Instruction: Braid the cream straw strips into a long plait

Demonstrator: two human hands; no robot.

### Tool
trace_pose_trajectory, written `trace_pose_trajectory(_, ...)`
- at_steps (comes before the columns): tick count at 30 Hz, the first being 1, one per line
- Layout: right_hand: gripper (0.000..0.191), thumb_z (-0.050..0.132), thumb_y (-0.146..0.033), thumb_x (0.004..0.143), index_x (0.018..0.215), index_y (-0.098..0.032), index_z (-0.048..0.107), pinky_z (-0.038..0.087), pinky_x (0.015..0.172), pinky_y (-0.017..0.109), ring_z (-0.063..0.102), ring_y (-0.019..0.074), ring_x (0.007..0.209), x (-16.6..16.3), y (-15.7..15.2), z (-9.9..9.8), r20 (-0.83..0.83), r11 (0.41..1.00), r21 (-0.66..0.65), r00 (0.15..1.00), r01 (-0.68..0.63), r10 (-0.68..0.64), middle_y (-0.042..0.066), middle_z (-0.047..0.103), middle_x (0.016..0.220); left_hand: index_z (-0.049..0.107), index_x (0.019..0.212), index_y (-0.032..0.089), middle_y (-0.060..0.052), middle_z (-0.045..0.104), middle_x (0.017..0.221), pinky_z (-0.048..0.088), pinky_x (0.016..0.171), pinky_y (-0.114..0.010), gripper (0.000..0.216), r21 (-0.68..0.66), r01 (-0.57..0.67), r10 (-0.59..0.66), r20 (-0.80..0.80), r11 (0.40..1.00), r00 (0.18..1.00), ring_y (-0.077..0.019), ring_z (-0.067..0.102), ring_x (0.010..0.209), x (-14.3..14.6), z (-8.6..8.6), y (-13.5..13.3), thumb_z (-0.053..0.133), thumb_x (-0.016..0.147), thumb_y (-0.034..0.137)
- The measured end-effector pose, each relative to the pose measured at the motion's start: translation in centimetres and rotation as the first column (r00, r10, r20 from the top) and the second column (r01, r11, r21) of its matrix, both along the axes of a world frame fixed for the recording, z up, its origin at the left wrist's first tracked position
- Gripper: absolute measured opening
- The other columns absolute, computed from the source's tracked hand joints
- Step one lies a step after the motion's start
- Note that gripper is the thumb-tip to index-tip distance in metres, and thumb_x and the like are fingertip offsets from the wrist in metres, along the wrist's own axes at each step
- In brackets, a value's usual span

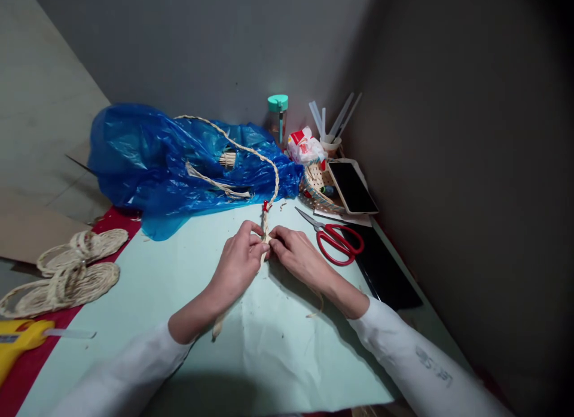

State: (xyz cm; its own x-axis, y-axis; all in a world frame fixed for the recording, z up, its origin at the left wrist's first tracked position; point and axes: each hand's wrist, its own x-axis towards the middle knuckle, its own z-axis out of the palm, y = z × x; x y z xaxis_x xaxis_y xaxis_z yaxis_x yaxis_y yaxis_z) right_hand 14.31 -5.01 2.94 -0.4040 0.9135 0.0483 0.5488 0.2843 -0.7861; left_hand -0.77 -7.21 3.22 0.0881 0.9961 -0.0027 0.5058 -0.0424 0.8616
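Observation:
A pale braided straw cord (pixel 275 173) runs from the back, over a blue plastic bag, down to my hands. My left hand (pixel 240 255) pinches the strands at the braid's lower end. From the other side my right hand (pixel 298 252) grips the same spot, its fingertips almost meeting the left ones. Just above my fingers, a small red clip or tie (pixel 266 206) sits on the braid. Loose strand ends (pixel 217 327) hang out below my left hand, and a thin one (pixel 318 306) shows under my right wrist.
Red-handled scissors (pixel 339 243) lie close to my right hand. Behind them are a woven basket (pixel 309 186), a phone (pixel 353 186) and a jar with a teal lid (pixel 278 103). Woven straw sandals (pixel 85 279) and a yellow glue gun (pixel 22 339) lie left. The blue bag (pixel 134 160) fills the back.

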Motion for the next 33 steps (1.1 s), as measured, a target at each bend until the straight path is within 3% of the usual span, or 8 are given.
trace_pose_trajectory(4, 0.023, 0.045, -0.025, 0.090, 0.074, -0.017, 0.059, 0.032, 0.060, 0.022, 0.050, 0.0110, 0.061, -0.3, 0.2, -0.6, -0.098, 1.000, 0.003, 0.995, 0.003, -0.003, -0.001, 0.060, 0.065, 0.044, 0.098, 0.023, 0.001, 0.066, 0.072, 0.038, 0.068, -0.029, 0.015, 0.071, 0.022, -0.006, -0.217, 0.997, 0.976, -0.0192, 0.060, 0.069, 0.6, 0.6, -0.6, 0.045, 0.084, 0.018)
trace_pose_trajectory(10, 0.023, 0.051, -0.030, 0.085, 0.069, -0.016, 0.058, 0.031, 0.053, 0.021, 0.043, 0.0089, 0.051, -0.2, 1.0, -2.2, -0.248, 0.987, -0.159, 0.968, 0.007, -0.047, -0.004, 0.052, 0.056, 0.045, 0.097, 0.022, -0.001, 0.066, 0.073, 0.036, 0.066, -0.029, 0.013, 0.069, 0.106, -0.078, -0.328, 0.992, 0.942, -0.0207, 0.060, 0.068, 0.2, 1.1, -0.4, 0.040, 0.086, 0.017)
trace_pose_trajectory(14, 0.020, 0.054, -0.027, 0.081, 0.066, -0.015, 0.060, 0.031, 0.053, 0.021, 0.045, 0.0095, 0.054, -0.3, 0.7, -1.5, -0.159, 0.995, -0.068, 0.984, 0.072, -0.082, -0.003, 0.055, 0.057, 0.050, 0.072, 0.022, 0.000, 0.063, 0.062, 0.035, 0.062, -0.028, 0.016, 0.062, 0.096, -0.068, -0.361, 0.993, 0.930, -0.0185, 0.057, 0.060, -0.7, 1.9, 0.0, 0.042, 0.086, 0.021)
trace_pose_trajectory(18, 0.018, 0.054, -0.023, 0.080, 0.070, -0.015, 0.066, 0.032, 0.055, 0.022, 0.048, 0.0108, 0.056, -0.4, 0.2, -1.0, -0.137, 0.992, -0.021, 0.982, 0.128, -0.130, 0.000, 0.060, 0.059, 0.054, 0.071, 0.021, -0.002, 0.065, 0.063, 0.037, 0.061, -0.027, 0.019, 0.077, 0.085, -0.054, -0.337, 0.993, 0.940, -0.0175, 0.057, 0.059, 0.3, 2.1, -1.0, 0.042, 0.086, 0.022)
trace_pose_trajectory(22, 0.018, 0.058, -0.026, 0.076, 0.070, -0.013, 0.069, 0.039, 0.060, 0.023, 0.055, 0.0136, 0.064, -0.2, 0.3, -1.3, -0.430, 0.961, -0.275, 0.889, 0.033, -0.154, 0.003, 0.066, 0.068, 0.059, 0.088, 0.018, -0.009, 0.069, 0.078, 0.039, 0.063, -0.031, 0.022, 0.127, 0.198, -0.089, -0.578, 0.972, 0.811, -0.0212, 0.062, 0.065, 2.2, 1.0, -2.9, 0.037, 0.089, 0.017)
trace_pose_trajectory(27, 0.016, 0.069, -0.026, 0.066, 0.072, -0.011, 0.068, 0.041, 0.060, 0.023, 0.054, 0.0112, 0.059, -0.1, 0.4, -0.8, -0.639, 0.784, -0.596, 0.694, -0.172, -0.333, 0.004, 0.067, 0.070, 0.061, 0.092, 0.016, -0.012, 0.068, 0.081, 0.040, 0.062, -0.033, 0.032, 0.090, 0.327, -0.144, -0.766, 0.941, 0.626, -0.0252, 0.065, 0.074, 3.2, -0.1, -3.8, 0.033, 0.084, 0.004)
trace_pose_trajectory(30, 0.014, 0.070, -0.025, 0.065, 0.068, -0.012, 0.064, 0.037, 0.055, 0.022, 0.049, 0.0084, 0.054, 0.0, 0.4, -0.3, -0.644, 0.762, -0.622, 0.670, -0.179, -0.369, 0.001, 0.064, 0.066, 0.062, 0.094, 0.016, -0.012, 0.069, 0.085, 0.039, 0.060, -0.033, 0.035, 0.088, 0.348, -0.159, -0.769, 0.933, 0.619, -0.0255, 0.065, 0.074, 2.9, 0.0, -3.6, 0.032, 0.082, 0.001)
trace_pose_trajectory(33, 0.013, 0.067, -0.024, 0.067, 0.066, -0.013, 0.060, 0.030, 0.051, 0.021, 0.042, 0.0063, 0.050, 0.0, 0.4, -0.3, -0.639, 0.793, -0.589, 0.689, -0.155, -0.341, -0.002, 0.058, 0.060, 0.067, 0.087, 0.018, -0.010, 0.071, 0.083, 0.039, 0.063, -0.033, 0.026, 0.113, 0.313, -0.166, -0.657, 0.943, 0.736, -0.0237, 0.065, 0.073, 1.7, 1.0, -3.0, 0.041, 0.089, 0.016)
